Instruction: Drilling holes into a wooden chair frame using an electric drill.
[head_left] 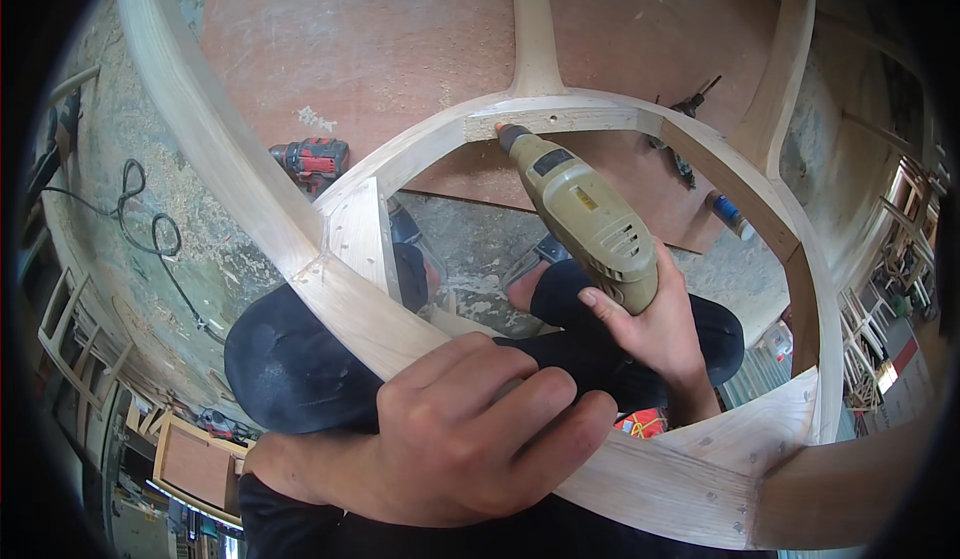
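Observation:
A round pale wooden frame [660, 484] with curved legs spreads around my lap. My left hand [485, 424] is closed over its near rail, fingers wrapped around the wood. Reaching inside the ring, my right hand [665, 334] grips an olive-tan power drill [590, 209] by its rear end; the trigger is hidden. The drill points up and left. Its orange-red tip [501, 131] is at the inner face of the far rail, apparently touching it. A small dark hole [553, 119] shows in that rail, right of the tip.
A red and black cordless drill [315, 162] lies on a brown board [350, 39] beyond the frame. Dark tools [690, 104] and a blue-and-white canister [730, 217] lie at right. A black cable [165, 239] loops across the floor at left. Curved legs [535, 29] rise from the ring.

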Demonstrator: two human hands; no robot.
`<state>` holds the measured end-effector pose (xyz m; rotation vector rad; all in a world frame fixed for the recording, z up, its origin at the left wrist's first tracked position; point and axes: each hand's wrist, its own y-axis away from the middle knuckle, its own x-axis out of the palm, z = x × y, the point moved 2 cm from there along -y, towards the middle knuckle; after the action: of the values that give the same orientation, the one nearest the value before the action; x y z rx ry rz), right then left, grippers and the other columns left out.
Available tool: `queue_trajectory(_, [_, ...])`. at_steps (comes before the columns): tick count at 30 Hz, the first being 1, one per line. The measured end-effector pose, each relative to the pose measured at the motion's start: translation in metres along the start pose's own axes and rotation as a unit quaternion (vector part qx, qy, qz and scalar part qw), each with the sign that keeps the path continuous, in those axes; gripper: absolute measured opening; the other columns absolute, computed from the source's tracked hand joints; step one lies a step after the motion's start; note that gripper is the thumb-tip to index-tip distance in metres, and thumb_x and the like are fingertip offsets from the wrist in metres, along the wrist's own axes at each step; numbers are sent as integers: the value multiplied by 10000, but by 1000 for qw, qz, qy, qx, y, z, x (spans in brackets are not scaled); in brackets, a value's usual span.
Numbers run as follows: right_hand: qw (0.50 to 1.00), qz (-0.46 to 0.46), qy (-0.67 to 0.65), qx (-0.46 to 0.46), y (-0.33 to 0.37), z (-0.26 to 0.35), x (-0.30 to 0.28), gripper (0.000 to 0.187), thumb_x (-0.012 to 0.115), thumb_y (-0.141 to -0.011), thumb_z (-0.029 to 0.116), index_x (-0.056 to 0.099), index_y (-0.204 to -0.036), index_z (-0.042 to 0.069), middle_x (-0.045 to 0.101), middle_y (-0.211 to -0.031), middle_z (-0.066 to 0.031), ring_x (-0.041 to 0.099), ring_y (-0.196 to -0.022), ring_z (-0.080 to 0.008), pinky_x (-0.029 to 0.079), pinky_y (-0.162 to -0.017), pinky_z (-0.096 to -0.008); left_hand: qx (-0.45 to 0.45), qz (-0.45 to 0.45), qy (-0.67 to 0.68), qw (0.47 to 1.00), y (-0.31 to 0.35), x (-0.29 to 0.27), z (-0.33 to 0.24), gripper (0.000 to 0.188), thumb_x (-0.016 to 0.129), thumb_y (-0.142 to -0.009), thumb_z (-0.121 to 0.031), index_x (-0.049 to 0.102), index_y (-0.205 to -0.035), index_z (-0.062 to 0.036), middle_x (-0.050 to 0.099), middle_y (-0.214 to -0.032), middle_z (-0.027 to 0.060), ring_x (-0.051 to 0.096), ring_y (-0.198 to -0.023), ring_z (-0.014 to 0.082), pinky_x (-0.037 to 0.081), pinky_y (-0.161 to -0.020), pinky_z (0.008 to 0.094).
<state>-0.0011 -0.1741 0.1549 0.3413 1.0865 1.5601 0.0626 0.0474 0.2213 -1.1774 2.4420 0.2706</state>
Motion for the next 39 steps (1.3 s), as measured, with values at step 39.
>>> queue_trajectory(39, [964, -213, -141, -66, 55, -71, 31, 744, 865, -796, 125, 495, -1432, 9, 688, -1255, -137, 663, -1147, -235, 516, -1008, -384, 13, -11, -62, 998, 26, -26, 13, 360, 791, -651, -184, 706, -992, -109, 562, -726, 48, 598, -632, 264, 480, -577, 387])
